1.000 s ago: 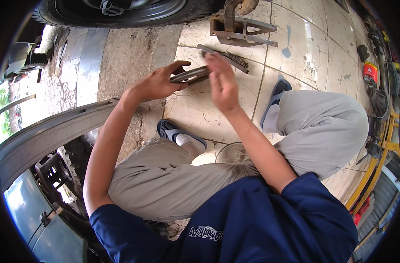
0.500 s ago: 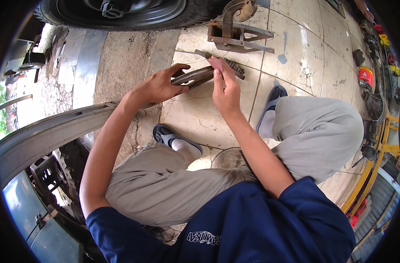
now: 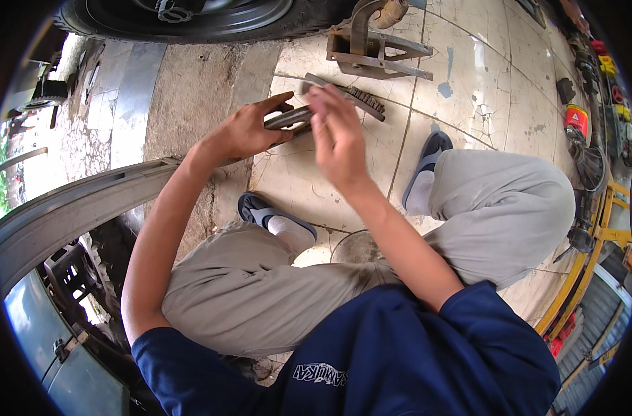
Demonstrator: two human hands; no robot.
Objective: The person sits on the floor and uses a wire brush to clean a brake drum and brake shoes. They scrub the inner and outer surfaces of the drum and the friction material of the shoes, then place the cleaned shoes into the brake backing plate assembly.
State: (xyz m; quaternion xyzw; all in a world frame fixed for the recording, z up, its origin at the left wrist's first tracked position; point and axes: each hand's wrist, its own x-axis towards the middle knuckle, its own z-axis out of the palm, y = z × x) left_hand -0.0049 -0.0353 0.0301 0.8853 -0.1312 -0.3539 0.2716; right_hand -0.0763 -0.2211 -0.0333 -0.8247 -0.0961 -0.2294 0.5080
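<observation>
Cracked cream tiles [image 3: 295,170] run under my feet and meet a rough concrete strip [image 3: 191,104] to the left. At the far left a grey metal beam [image 3: 87,194] slants in, and a blue panel [image 3: 70,340] shows below it. Along the top, a black tire [image 3: 319,17] arches across.

Next comes my left hand [image 3: 243,132], thumb and fingers clasped around the left end of a curved metal piece [image 3: 284,119]. That piece is up off the floor, between my two hands. I judge this clasp to be the anchor: it does best firm and close to the end, so the metal can't twist under pressure, with the fingertips kept back from the other hand's path.

My right hand [image 3: 340,139] is at the piece's other end, its fingers blurred. I cannot tell whether they pinch anything or only touch the metal. For work along that surface, light, even pressure following the curve seems wiser than digging in at one spot, and a loose wrist should help.

Just past those fingers a wire brush [image 3: 364,100] lies on the tiles, partly hidden by them, so my knuckles need room there. Beyond it sits a rusty bracket [image 3: 378,59]. My right sandal [image 3: 427,159] comes next, then a red can [image 3: 576,118] and a yellow frame [image 3: 586,277] at the far right.
</observation>
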